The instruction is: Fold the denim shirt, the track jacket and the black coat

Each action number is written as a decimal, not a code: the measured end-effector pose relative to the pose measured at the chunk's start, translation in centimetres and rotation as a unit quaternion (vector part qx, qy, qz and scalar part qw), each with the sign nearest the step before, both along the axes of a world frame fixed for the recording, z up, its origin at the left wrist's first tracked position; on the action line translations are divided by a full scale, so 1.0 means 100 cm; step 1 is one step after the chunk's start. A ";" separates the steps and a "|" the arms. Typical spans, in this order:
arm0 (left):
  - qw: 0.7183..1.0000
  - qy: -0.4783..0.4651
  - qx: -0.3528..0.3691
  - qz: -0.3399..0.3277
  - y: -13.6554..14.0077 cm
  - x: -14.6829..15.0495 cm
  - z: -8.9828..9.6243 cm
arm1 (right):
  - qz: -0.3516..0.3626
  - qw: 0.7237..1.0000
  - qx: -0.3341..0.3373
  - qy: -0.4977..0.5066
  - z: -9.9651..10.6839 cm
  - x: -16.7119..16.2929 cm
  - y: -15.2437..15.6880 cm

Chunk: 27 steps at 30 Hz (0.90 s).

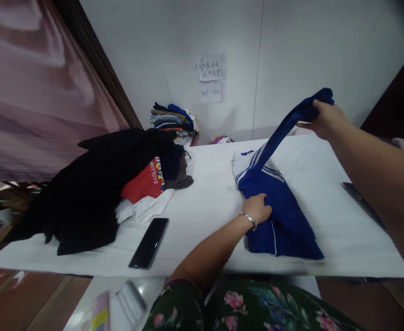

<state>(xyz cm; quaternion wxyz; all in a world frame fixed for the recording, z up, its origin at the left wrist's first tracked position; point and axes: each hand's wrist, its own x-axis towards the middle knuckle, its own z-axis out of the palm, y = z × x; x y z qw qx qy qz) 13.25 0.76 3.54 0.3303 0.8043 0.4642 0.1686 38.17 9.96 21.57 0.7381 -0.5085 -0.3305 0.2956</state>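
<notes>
A blue and white jacket (281,207) with striped shoulders lies on the white table, its body folded into a narrow shape. My right hand (326,118) is closed on the end of one blue sleeve (287,124), holding it raised above the table to the upper right. My left hand (258,208), with a silver bracelet at the wrist, rests on the jacket's body; its fingers are curled against the cloth, and their tips are partly hidden.
A loose heap of clothes, with a black garment (94,184) and a red one (143,181), covers the table's left. A phone (149,242) lies near the front edge. Folded clothes (174,120) are stacked against the wall. A dark flat object (363,202) lies at the right.
</notes>
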 end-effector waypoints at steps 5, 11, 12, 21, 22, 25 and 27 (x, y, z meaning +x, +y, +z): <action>0.998 0.041 0.016 -0.041 -0.001 0.007 0.003 | 0.005 1.000 0.007 0.013 -0.002 0.003 -0.002; 0.986 -0.074 -0.116 -0.094 -0.013 0.022 -0.038 | 0.016 1.000 0.004 0.008 -0.003 0.006 -0.006; 0.982 -0.108 -0.127 -0.091 -0.012 0.020 -0.041 | 0.019 1.000 0.002 0.005 -0.004 0.007 -0.007; 0.968 -0.165 -0.056 0.181 0.055 -0.023 -0.029 | 0.059 0.997 0.011 -0.044 -0.006 0.010 -0.018; 0.969 -0.147 -0.053 0.190 0.064 -0.026 -0.029 | 0.070 0.996 0.023 -0.054 -0.003 0.009 -0.019; 0.975 -0.118 -0.065 0.179 0.083 -0.023 -0.030 | 0.103 0.990 0.053 -0.083 0.008 0.003 -0.026; 0.978 -0.109 -0.084 0.158 0.092 -0.013 -0.030 | 0.127 0.984 0.055 -0.109 0.016 -0.004 -0.034</action>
